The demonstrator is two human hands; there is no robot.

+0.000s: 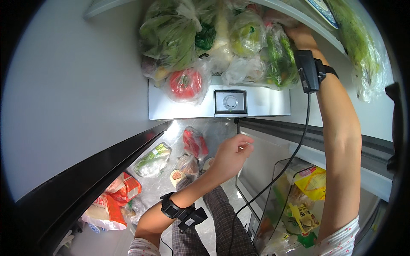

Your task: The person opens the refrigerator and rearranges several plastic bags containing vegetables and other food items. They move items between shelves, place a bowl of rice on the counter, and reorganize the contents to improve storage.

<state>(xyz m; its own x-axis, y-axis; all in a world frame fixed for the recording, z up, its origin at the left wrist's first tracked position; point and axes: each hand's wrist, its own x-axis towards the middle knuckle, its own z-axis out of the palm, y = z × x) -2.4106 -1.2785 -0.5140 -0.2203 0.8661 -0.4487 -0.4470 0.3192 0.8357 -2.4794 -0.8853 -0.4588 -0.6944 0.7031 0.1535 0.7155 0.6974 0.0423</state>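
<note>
My left hand hangs in front of the open refrigerator, fingers loosely curled, with nothing seen in it. My right hand reaches deep into the compartment at the upper right, beside a plastic bag of green peppers; its fingers are hidden among the bags. Bagged leafy greens, a bagged yellow-green round vegetable or fruit and a bagged red tomato-like item crowd the same level. A control dial sits on the panel below them.
Above right, a shelf holds bagged long greens and a patterned plate. The door bin contains yellow packets. On the floor lie bagged vegetables, a red bag and orange-white bags. A black cable hangs from my right wrist.
</note>
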